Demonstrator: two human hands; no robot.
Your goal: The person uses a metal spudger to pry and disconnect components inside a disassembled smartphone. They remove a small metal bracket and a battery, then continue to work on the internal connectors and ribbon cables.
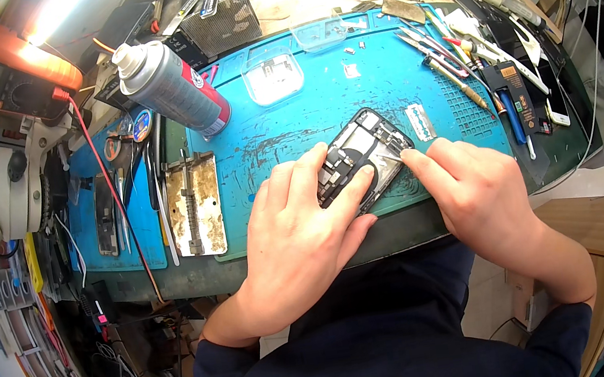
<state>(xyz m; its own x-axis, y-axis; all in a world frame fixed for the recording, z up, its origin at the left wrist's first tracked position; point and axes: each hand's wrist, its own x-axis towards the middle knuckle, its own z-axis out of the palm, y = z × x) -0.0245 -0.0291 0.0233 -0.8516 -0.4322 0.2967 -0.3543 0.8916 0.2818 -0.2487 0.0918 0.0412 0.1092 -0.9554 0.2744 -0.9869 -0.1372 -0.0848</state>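
Note:
An opened phone (pixel 366 138) lies at a slant on the blue mat, its inner parts facing up. My left hand (pixel 292 224) grips it by its left side, with fingers along the far edge and the thumb at the near edge. At the phone's right edge my right hand (pixel 479 194) is closed in a pinch; whatever sits between its fingertips is hidden or too small to name. Just beyond the right fingertips lies a small silver metal plate (pixel 420 122) with cut-outs.
A spray can (pixel 172 91) stands at the left, beside a clear plastic box (pixel 272 77) with small parts. Further left are a metal holding jig (pixel 195 207) and an orange multimeter (pixel 20 77). Tweezers and screwdrivers (pixel 447 64) lie at the right.

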